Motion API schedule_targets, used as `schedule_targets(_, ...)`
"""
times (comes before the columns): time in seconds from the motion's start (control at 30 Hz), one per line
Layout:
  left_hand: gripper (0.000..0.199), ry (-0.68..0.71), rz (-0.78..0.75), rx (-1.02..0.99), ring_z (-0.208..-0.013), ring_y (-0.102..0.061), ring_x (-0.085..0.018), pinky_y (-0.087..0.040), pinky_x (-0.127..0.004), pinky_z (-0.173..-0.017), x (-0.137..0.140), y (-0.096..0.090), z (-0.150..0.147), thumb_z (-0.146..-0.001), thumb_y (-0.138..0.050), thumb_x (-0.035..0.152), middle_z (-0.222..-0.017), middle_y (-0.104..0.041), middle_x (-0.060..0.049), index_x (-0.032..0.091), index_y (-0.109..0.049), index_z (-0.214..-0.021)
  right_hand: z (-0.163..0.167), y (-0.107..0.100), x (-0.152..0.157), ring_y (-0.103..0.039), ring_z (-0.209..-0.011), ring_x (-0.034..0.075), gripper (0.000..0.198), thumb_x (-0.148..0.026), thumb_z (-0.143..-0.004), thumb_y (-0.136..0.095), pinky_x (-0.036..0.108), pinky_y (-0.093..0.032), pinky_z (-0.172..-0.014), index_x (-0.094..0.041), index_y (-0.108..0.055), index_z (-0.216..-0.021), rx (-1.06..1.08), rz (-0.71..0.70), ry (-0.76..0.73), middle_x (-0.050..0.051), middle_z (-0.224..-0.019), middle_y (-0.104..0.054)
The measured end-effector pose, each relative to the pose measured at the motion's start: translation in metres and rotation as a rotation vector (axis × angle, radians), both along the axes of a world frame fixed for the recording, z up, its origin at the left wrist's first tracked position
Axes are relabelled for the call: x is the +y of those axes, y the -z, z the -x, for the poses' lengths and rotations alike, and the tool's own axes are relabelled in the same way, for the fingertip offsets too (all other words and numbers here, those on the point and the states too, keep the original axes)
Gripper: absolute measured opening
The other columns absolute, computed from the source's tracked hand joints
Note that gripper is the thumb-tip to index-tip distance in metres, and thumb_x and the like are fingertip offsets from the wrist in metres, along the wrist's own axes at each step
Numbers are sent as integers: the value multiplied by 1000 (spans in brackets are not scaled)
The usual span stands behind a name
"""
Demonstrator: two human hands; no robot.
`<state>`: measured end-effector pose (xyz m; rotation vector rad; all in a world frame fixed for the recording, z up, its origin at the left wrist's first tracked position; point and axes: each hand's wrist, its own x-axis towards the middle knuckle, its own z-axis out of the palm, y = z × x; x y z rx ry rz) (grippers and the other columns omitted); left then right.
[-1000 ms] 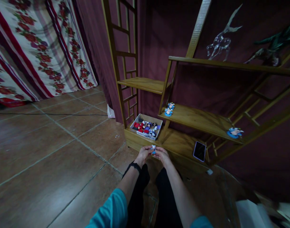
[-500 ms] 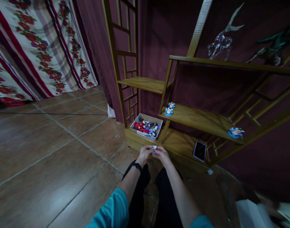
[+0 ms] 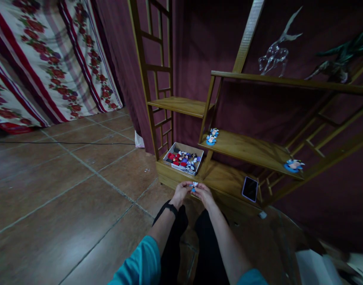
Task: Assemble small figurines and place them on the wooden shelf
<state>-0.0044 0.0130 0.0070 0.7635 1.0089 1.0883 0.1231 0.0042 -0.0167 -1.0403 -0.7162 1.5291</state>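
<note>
Held figurine (image 3: 194, 187), count one: pale upper part, blue lower part, located in front of the low wooden shelf unit (image 3: 177, 180), above the person's knees, between the two hands. Left hand (image 3: 181, 193) reaches forward from the lower left, fingertips closed narrowly on the figurine's left side; a black wristband (image 3: 171, 209), one, sits at that wrist. Right hand (image 3: 203, 193) reaches forward from the lower right, fingers bent inward and holding the right side of the same figurine. Both forearms extend from teal sleeves and converge at the piece.

Just beyond the hands, one open box (image 3: 168, 151) stands on the lowest board, at its left end. Contents: many small figures (image 3: 184, 160), red, black, white and purple, jumbled together; they overlap, so an exact count cannot be given.

On the middle right shelf (image 3: 246, 147), three blue-based figurines: two close together at the left end (image 3: 211, 139), one at the right end (image 3: 294, 165). Below lies one phone (image 3: 249, 189). Top shelf: one clear deer ornament (image 3: 274, 55), one dark green ornament (image 3: 337, 65).
</note>
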Motion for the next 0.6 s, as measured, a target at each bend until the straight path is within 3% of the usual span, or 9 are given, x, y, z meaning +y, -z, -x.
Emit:
schedule_targets(0.13,23,-34,43,-16,-58,-60,-12,-47,-24,-60,0,0,1,-60,-70,11,-70,-66,-5,11,-65,-83,0,-1,0,-65,-65,15,26,-24,-56,-75,32,-52,-72,-17,-64,-78,-8,34,6,3,-80,-69)
schedule_targets(0.3,39,-111,60,-61,-57,-59,-11,-47,-24,-59,3,4,2,-56,-69,2,-68,-63,-2,14,-61,-93,0,-4,-1,-65,-76,17,32,-20,-51,-76,31,-50,-74,-19,-64,-80,-2,15,19,2,-86,-69)
schedule_targets(0.6,25,-19,96,-95,-62,-62,-13,-49,-25,-65,7,10,7,-57,-72,5,-71,-68,-8,10,-66,-80,1,-9,-3,-63,-80,19,32,-22,-49,-76,33,-47,-76,-19,-63,-78,-20,-65,8,3,-89,-69)
